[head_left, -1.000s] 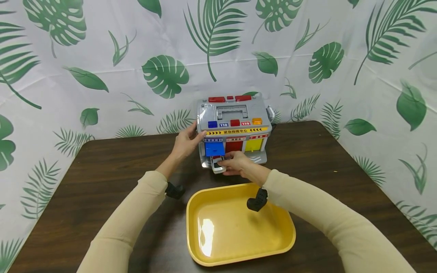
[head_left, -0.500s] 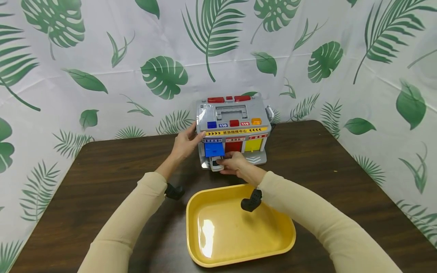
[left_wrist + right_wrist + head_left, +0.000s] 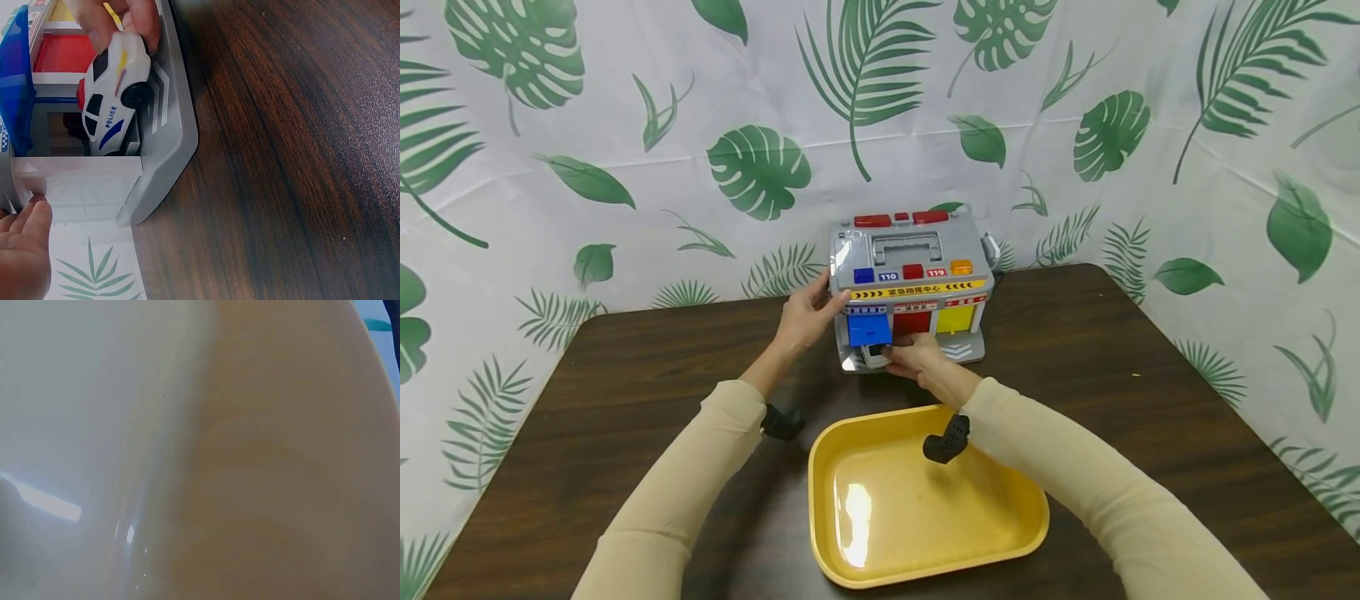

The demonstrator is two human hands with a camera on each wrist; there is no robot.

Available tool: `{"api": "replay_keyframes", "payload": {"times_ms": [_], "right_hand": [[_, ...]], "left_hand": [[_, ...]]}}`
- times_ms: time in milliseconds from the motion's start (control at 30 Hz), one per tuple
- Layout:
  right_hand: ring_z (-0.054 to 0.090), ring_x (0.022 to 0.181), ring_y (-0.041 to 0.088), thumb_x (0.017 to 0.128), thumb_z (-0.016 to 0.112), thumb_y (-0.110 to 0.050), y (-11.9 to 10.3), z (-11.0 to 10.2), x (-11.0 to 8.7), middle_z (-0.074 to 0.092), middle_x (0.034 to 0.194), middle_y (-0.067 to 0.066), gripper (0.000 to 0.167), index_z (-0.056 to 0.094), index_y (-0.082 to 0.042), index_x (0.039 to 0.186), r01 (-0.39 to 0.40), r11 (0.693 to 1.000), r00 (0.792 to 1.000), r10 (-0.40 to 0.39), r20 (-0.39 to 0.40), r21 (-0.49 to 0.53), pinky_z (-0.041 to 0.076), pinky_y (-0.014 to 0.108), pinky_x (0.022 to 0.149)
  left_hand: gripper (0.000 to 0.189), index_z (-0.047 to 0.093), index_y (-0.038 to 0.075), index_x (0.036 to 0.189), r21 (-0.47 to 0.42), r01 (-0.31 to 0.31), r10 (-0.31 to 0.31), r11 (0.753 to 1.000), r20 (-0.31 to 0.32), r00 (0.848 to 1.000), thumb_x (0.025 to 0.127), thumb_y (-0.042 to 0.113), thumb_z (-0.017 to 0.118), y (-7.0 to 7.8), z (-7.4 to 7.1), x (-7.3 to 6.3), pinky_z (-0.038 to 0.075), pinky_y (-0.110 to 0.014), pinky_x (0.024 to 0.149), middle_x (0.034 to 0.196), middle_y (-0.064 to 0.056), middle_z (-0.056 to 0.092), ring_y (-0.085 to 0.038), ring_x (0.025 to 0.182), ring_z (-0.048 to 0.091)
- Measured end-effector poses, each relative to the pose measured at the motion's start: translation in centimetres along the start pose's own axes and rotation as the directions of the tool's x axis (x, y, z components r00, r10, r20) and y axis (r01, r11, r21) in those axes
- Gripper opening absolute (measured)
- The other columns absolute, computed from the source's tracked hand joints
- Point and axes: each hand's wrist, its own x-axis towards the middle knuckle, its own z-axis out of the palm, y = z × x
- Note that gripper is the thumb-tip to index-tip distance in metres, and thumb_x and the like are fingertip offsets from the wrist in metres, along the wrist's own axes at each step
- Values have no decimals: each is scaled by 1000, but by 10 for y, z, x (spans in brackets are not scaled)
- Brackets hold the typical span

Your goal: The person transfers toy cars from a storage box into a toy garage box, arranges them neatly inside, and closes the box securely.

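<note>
A grey toy emergency station (image 3: pixel 912 250) stands against the wall, its blue door (image 3: pixel 869 329) raised and its red and yellow doors down. My left hand (image 3: pixel 805 315) holds the station's left end, thumb at the front edge and fingers along the side. With thumb and fingers, my right hand (image 3: pixel 919 358) pinches the rear of a white toy police car (image 3: pixel 117 94). In the left wrist view the car is tilted, nose inside the bay under the blue door and tail over the grey ramp (image 3: pixel 167 128). In the head view the door and my fingers partly hide the car.
A yellow tray (image 3: pixel 817 500) lies on the dark wooden table (image 3: pixel 647 392) in front of the station, under my right wrist. Its pale, shiny surface (image 3: pixel 81 425) fills much of the right wrist view. A leaf-patterned cloth (image 3: pixel 700 92) hangs behind.
My right hand has moved slightly forward and left, pushing the police car deeper under the blue door, so less of it shows. My left hand keeps its hold on the station.
</note>
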Motion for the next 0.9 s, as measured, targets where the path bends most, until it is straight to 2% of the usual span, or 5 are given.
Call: {"api": "replay_keyframes", "payload": {"times_ms": [433,733,900], "right_hand": [[61,104,35,89,62,0,0,6,4,57,124,23,36,50,7,122,3,999,998,-1,-55,33,52,42,88],[62,99,32,91,59,-1,2,12,7,57,120,20,18,50,2,106,-11,997,997,17,-78,73,53,41,88],[61,104,32,93,55,-2,3,12,9,57,117,20,20,50,4,112,31,993,997,-23,-76,110,51,40,91]], "left_hand": [[71,25,14,150,2,-21,21,1000,1,1000,92,42,56,0,-1,-1,40,-39,105,150,-9,35,-25,133,42],[72,25,14,150,11,-23,23,1000,1,1000,92,44,56,-3,-1,0,41,-39,105,150,-8,35,-25,133,42],[72,25,14,150,3,-22,22,1000,1,1000,92,44,56,-2,-2,0,41,-39,104,150,-8,35,-24,133,42]]}}
